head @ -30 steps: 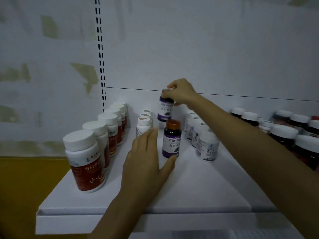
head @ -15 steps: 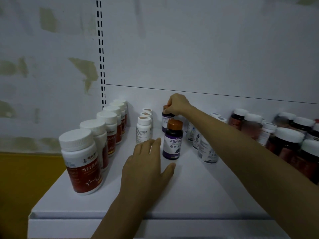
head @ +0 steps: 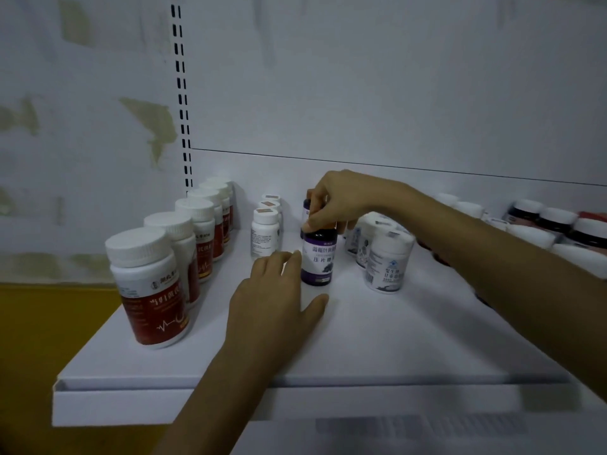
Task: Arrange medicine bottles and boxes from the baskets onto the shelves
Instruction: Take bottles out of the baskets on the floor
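The front of the shelf (head: 410, 339) lay bare, a broad way in from its edge. The row of red-labelled bottles (head: 154, 290) walled it on the left, the white bottles with blue print (head: 389, 264) and the dark jars (head: 588, 231) on the right. The left hand (head: 272, 300) lay flat in mid-lane, just before the front purple bottle (head: 318, 257) — the right hand (head: 341, 201) gripped its cap, forearm crossing above the white bottles. Narrow gaps flanked the small white bottles (head: 264, 234) behind.
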